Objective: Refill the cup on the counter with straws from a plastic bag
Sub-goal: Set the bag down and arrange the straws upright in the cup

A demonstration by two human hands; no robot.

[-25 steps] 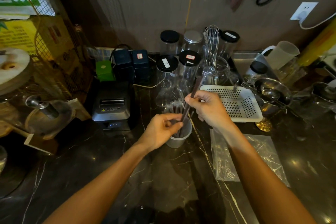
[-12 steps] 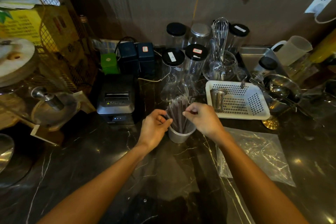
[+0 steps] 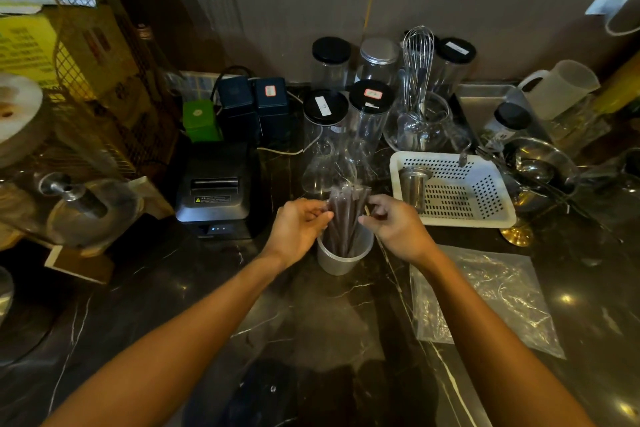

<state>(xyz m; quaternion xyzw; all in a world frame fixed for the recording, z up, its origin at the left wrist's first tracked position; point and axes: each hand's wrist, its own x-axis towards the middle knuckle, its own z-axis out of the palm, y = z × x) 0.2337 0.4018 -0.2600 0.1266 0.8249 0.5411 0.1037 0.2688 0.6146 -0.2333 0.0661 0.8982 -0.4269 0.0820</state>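
From the head view, we judge the filling all but done: the straws (image 3: 344, 215) stand bunched in the cup (image 3: 341, 258) on the dark marble surface (image 3: 207, 305), the plastic bag (image 3: 485, 295) lying flat to its right. Our left hand (image 3: 298, 229) and right hand (image 3: 394, 224) pinch the bundle from either side. Next we should settle and release it gently. The white basket (image 3: 450, 189), glass jars (image 3: 325, 135) and receipt printer (image 3: 216, 192) crowd close behind
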